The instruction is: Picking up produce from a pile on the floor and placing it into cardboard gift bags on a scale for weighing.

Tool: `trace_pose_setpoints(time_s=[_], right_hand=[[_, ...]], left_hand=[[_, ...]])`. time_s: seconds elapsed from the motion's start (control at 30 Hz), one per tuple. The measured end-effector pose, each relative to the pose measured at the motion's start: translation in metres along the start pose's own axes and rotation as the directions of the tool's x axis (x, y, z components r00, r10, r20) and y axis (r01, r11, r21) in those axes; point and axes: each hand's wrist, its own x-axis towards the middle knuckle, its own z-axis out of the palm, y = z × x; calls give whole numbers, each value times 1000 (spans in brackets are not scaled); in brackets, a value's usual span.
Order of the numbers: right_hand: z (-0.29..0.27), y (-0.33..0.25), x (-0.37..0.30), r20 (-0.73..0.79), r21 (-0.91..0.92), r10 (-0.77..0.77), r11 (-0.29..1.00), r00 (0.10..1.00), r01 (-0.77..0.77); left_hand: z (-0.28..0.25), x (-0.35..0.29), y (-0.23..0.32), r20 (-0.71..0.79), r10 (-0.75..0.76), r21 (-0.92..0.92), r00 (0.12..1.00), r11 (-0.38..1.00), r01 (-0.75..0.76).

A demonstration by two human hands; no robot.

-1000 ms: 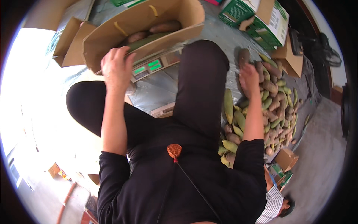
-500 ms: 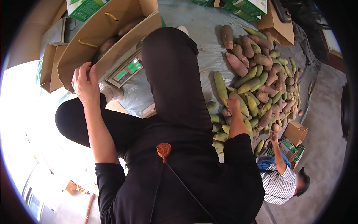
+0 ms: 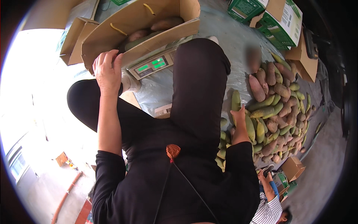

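My left hand (image 3: pixel 107 71) is at the near left end of a long cardboard box (image 3: pixel 149 43), its fingers curled at the box's edge. Inside the box lie reddish tubers (image 3: pixel 166 24) and part of a green one. Under the box a scale (image 3: pixel 151 67) shows lit green digits. Over on the right, my right hand (image 3: pixel 239 116) is closed round a long green radish (image 3: pixel 235 98) at the near edge of the heap. That heap mixes green radishes (image 3: pixel 262 112) with reddish-brown tubers (image 3: pixel 256 89).
Green and white cartons (image 3: pixel 279 26) and an open brown box (image 3: pixel 304 61) stand beyond the heap. Another brown box (image 3: pixel 76 43) is at the far left. A co-worker in a striped shirt (image 3: pixel 269 211) is at the lower right, beside a small carton (image 3: pixel 292 168).
The whole view has swung, so box, scale and my legs appear further right. My right hand's fingers now wrap across the green radish. My left hand stays at the box edge.
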Motion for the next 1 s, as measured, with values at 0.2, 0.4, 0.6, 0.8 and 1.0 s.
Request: trace_pose_setpoints(time_s=[0.2,0.4,0.6,0.8,1.0], right_hand=[[-11,-74,-17,137,-318,154,942,978,-104],[19,-79,-26,233,-397,41,916,972,57],[23,-87,-25,221,-367,74,930,972,13],[-12,-107,-3,-35,-91,-312,947,950,307],[-136,-238,-11,-283,207,-592,730,754,651]], left_hand=[[-5,-1,-4,-27,13,37,1000,999,-12],[-4,-1,-2,-27,31,-1,999,1000,-31],[-5,-3,3,-6,18,-51,1000,999,-19],[-4,-1,3,-19,48,-90,999,995,-50],[-5,2,3,-28,26,-146,999,989,-29]])
